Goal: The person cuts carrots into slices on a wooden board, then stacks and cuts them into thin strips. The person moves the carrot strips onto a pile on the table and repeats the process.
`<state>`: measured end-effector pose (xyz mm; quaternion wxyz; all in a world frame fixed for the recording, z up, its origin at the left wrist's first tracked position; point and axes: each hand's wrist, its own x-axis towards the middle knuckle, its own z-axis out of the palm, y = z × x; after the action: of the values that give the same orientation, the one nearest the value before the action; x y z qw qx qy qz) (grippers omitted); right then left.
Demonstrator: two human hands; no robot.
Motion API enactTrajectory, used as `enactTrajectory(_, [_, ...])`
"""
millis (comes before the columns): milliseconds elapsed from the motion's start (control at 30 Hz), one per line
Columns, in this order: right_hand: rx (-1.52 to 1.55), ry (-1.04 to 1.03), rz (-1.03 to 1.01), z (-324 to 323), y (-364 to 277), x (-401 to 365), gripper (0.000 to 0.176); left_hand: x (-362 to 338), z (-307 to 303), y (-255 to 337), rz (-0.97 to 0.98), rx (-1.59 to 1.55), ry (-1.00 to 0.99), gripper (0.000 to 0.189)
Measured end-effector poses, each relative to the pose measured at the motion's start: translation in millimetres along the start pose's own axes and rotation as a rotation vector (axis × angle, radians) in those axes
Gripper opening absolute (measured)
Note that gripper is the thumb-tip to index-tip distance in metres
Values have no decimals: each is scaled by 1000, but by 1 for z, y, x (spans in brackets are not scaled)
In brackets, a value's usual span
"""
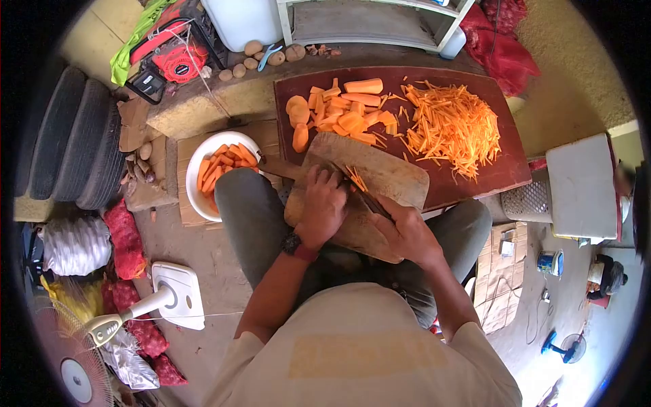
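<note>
A worn wooden cutting board (400, 173) lies across my lap, its far side over the dark red table (508, 159). My left hand (324, 203) presses on the board with curled fingers; whatever lies under them is hidden. My right hand (410, 230) is closed round the handle of a knife (369, 197), its blade angled beside my left fingertips. A few thin carrot strips (356, 179) lie along the blade. Past the board sit peeled carrot chunks and slices (349, 112), with a large heap of shredded carrot (456, 129) to their right.
A white basin (193, 186) of carrot pieces stands by my left knee. Potatoes and a light blue peeler (269, 57) rest on the ledge behind. At left are a red generator (180, 64), tires (85, 142) and a fan (78, 376). Another person (605, 277) is far right.
</note>
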<state>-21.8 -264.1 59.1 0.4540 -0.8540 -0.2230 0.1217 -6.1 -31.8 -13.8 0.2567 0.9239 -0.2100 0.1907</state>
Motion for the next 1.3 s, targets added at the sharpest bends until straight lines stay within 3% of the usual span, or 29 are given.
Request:
enactTrajectory(200, [-104,-40,99,11,11,7,54,-1,4,-1,-41,153,-100,27])
enactTrajectory(400, [-28,26,7,5,6,5,52,4,-8,4,-68,59,-84,32])
enactTrajectory(700, [-96,6,92,12,6,8,48,0,3,-2,-54,67,-76,46])
enactTrajectory(800, [-85,43,52,11,4,7,50,2,-3,0,-75,69,-132,44])
enactTrajectory(900, [60,-26,159,-4,-12,5,45,0,-6,4,-61,0,-17,40])
enactTrajectory(1100, [-86,-2,93,6,9,9,45,2,7,-5,-78,-4,-99,35])
enactTrajectory(1300, [57,-16,102,1,8,7,45,2,-3,0,-58,-25,-60,31])
